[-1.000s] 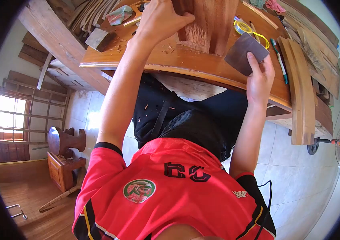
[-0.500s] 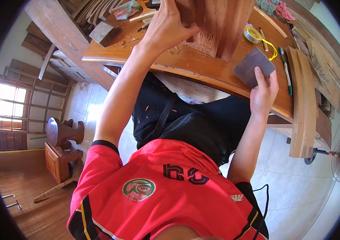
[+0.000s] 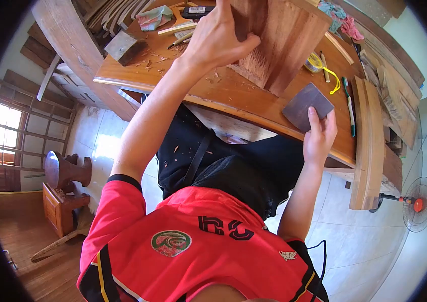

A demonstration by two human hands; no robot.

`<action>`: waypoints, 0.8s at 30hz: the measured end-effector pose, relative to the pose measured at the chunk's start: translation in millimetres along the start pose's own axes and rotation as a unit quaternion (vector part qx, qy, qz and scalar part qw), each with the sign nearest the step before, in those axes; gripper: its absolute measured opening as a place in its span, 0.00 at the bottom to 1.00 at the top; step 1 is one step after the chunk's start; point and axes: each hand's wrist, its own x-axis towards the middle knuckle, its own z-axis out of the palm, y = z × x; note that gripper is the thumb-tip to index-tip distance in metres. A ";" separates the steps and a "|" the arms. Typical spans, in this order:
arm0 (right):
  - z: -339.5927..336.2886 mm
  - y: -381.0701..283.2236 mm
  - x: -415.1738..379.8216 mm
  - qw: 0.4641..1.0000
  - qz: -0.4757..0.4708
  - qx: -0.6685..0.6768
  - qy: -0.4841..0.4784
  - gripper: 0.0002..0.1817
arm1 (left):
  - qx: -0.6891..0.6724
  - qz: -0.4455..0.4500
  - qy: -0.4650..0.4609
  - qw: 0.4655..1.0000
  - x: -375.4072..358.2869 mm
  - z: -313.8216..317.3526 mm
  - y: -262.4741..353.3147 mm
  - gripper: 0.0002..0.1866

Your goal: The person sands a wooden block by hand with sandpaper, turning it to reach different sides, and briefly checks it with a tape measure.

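My left hand grips the left side of a brown wooden piece, thumb across its lower face. The wood is tilted over the table, with a rough, scraped patch near its bottom edge; its top runs out of view. My right hand holds a square grey-brown sheet of sandpaper over the table's front edge, thumb on top and fingers behind it. The sandpaper is apart from the wood.
On the wooden table lie shavings, a metal-faced block, a tape measure with a yellow strap, a toothbrush and cloths. Planks stand along the right edge. A fan is at far right.
The wooden piece has tilted, and more of its right side shows. The whole view has shifted, so things appear lower and further left. Both hands keep their holds.
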 end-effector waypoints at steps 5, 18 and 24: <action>-1.1 0.2 -0.5 1.000 0.002 -0.017 -0.008 0.16 | -0.061 -0.119 -0.018 0.991 7.6 -2.1 5.5 0.52; 2.7 -4.1 -0.2 0.999 0.006 -0.026 -0.022 0.17 | -0.042 -0.073 -0.065 0.994 9.5 -4.1 -0.5 0.62; 2.8 -3.6 -1.8 1.000 0.005 -0.025 -0.018 0.17 | -0.008 -0.130 -0.100 0.986 14.0 -4.9 10.3 0.60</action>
